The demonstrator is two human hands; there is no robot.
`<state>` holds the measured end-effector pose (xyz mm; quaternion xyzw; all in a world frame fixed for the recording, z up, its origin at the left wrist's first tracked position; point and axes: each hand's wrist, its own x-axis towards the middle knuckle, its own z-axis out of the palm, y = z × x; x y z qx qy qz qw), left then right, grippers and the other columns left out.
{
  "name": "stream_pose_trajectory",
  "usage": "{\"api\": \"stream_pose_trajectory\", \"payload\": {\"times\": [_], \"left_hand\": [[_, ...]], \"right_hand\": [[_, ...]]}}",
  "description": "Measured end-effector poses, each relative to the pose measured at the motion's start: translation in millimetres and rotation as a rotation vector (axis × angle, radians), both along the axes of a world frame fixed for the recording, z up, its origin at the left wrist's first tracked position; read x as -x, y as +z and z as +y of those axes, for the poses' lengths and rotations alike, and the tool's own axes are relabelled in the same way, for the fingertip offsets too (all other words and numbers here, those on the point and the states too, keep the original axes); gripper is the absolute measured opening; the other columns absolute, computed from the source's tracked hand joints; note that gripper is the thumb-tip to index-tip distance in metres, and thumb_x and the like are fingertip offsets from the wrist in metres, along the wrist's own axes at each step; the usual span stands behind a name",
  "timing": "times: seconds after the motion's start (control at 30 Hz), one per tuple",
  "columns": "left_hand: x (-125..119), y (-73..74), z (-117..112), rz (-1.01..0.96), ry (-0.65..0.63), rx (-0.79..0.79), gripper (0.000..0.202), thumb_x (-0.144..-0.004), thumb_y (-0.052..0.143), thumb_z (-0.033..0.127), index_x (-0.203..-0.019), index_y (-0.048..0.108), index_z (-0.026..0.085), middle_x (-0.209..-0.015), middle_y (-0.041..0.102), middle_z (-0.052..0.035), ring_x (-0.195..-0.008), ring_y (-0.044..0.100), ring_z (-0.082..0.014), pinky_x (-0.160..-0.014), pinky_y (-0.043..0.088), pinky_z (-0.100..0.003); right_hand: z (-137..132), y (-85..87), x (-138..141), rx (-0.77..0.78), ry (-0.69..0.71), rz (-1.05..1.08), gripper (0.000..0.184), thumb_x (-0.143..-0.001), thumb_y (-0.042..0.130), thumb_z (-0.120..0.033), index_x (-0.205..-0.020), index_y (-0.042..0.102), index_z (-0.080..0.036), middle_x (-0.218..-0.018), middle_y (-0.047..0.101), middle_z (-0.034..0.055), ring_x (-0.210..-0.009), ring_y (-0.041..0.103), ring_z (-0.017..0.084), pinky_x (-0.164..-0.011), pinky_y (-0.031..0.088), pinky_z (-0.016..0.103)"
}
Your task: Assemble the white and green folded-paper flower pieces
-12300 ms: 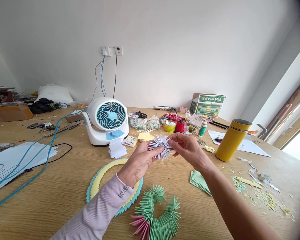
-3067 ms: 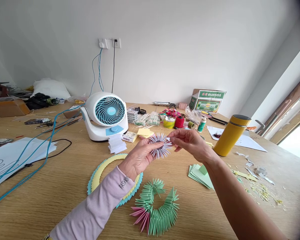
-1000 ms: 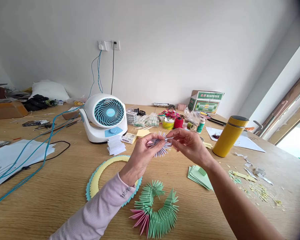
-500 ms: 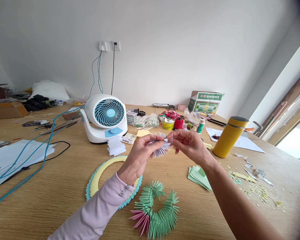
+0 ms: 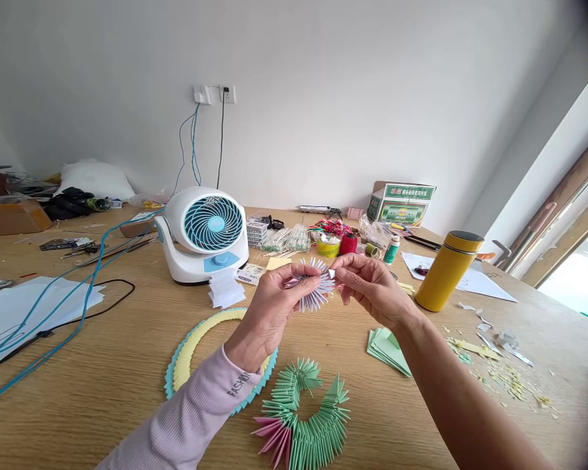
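Note:
My left hand (image 5: 274,301) pinches a round piece of white folded paper (image 5: 313,301), whose pointed pleats fan out like a star. To its right, my right hand (image 5: 370,287) holds a small white paper piece (image 5: 332,274) between thumb and fingertips, close to the rim of the star. Whether the two touch is too small to tell. Below my hands lies an open ring of green folded paper (image 5: 323,427) with several pink pieces (image 5: 275,436) on its left side. Partly hidden by my left arm is a larger yellow and blue pleated paper ring (image 5: 176,358).
A white fan (image 5: 203,228) stands behind my left hand, beside a stack of white paper pieces (image 5: 225,288). Green paper sheets (image 5: 388,352) lie near my right wrist. At right are a yellow bottle (image 5: 448,271) and paper scraps (image 5: 509,378). Blue cables (image 5: 95,281) cross the left side.
My right fingers have drawn slightly away from the star's rim and turned, so a small white paper piece now shows at their tips. The left hand keeps its hold.

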<state>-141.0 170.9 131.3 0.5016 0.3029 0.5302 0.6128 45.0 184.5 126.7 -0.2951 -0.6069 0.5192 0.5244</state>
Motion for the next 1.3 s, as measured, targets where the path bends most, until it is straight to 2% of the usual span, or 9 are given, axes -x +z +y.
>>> {"api": "stream_pose_trajectory", "payload": {"times": [0.1,0.23,0.47,0.67,0.87,1.07,1.3], "left_hand": [[-0.3,1.0,-1.3,0.019,0.022,-0.031,0.022,-0.069,0.080,0.028,-0.087,0.071,0.017,-0.094,0.074,-0.0063,-0.085,0.067,-0.0179,-0.078,0.049,-0.030],[-0.9,2.2,-2.8,0.046,0.052,-0.072,0.021,-0.069,0.080,0.029,-0.084,0.071,0.018,-0.092,0.074,-0.0059,-0.086,0.066,-0.0185,-0.078,0.047,-0.031],[-1.3,4.1,-5.3,0.090,0.104,-0.159,0.013,-0.071,0.077,0.027,-0.080,0.073,0.018,-0.082,0.071,-0.0034,-0.076,0.060,-0.0156,-0.071,0.045,-0.029],[-1.2,4.1,-4.8,0.091,0.110,-0.165,0.011,-0.071,0.078,0.026,-0.078,0.073,0.019,-0.081,0.071,-0.0030,-0.076,0.059,-0.0153,-0.071,0.045,-0.028],[-1.4,4.0,-3.9,0.076,0.109,-0.167,0.011,-0.070,0.078,0.025,-0.078,0.073,0.019,-0.080,0.071,-0.0025,-0.073,0.058,-0.0139,-0.067,0.044,-0.027],[-0.9,2.5,-4.0,0.110,0.124,-0.180,0.014,-0.070,0.079,0.027,-0.080,0.073,0.019,-0.080,0.072,-0.0034,-0.072,0.059,-0.0144,-0.068,0.044,-0.028],[-1.3,2.0,-4.2,0.148,0.143,-0.211,0.015,-0.072,0.078,0.028,-0.081,0.073,0.018,-0.077,0.071,-0.0030,-0.069,0.059,-0.0132,-0.066,0.044,-0.026]], "right_hand": [[1.9,-1.3,1.3,0.084,0.033,0.076,0.024,-0.075,0.083,-0.035,-0.086,0.069,-0.019,-0.071,0.063,-0.0011,-0.061,0.062,0.009,-0.046,0.047,0.015],[4.5,-4.7,1.9,0.116,0.091,0.130,0.023,-0.074,0.084,-0.034,-0.086,0.070,-0.019,-0.071,0.062,-0.0014,-0.058,0.058,0.007,-0.044,0.044,0.013],[4.8,-7.7,3.9,0.091,0.059,0.111,0.022,-0.075,0.083,-0.038,-0.085,0.070,-0.022,-0.072,0.061,-0.0019,-0.051,0.046,0.006,-0.040,0.037,0.016],[5.1,-9.3,4.2,0.038,0.049,0.090,0.021,-0.077,0.081,-0.040,-0.085,0.070,-0.024,-0.068,0.057,-0.0049,-0.043,0.035,0.004,-0.037,0.029,0.016],[3.7,-8.1,2.0,-0.021,0.062,0.086,0.016,-0.079,0.080,-0.038,-0.087,0.073,-0.025,-0.073,0.059,-0.0037,-0.049,0.041,0.005,-0.042,0.036,0.016],[0.7,-1.4,-0.2,-0.119,-0.006,-0.011,0.015,-0.078,0.081,-0.037,-0.085,0.076,-0.024,-0.078,0.064,0.0004,-0.064,0.052,0.011,-0.058,0.047,0.022],[4.0,-5.0,-7.6,-0.213,0.037,-0.087,0.008,-0.087,0.074,-0.031,-0.094,0.076,-0.027,-0.091,0.068,0.0013,-0.069,0.054,0.011,-0.065,0.047,0.024]]}}
